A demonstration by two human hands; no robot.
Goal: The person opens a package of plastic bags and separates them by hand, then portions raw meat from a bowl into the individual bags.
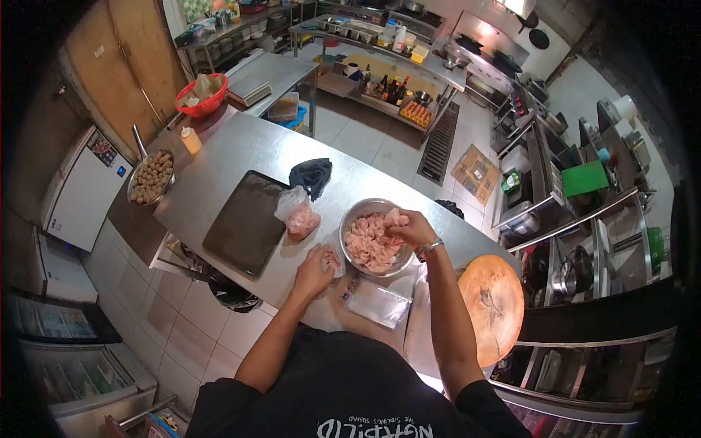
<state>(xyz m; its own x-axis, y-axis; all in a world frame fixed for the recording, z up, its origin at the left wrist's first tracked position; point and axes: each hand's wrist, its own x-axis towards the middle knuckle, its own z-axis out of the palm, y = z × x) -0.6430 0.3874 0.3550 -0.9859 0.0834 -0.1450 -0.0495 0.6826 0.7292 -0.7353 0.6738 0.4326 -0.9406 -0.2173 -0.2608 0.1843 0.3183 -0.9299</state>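
Observation:
A steel bowl (350,212) on the metal table holds raw, pale pink meat pieces (371,247). Above the bowl's right side, my right hand (416,232) has its fingers closed on some of this meat. To the left of the bowl, my left hand (315,271) is closed around a small clear plastic bag (339,264), with a little pink meat showing at its fingers. Just beyond that hand, a filled plastic bag (299,217) of pink meat rests by the edge of a dark tray (243,223). Flat clear plastic bags (378,302) lie stacked below the bowl.
A round wooden chopping board (493,306) is at my right. A crumpled black plastic bag (311,177) sits behind the tray. Farther left are a strainer of brown balls (152,179), a squeeze bottle (190,141) and a red basket (201,108). Shelves and stoves surround the table.

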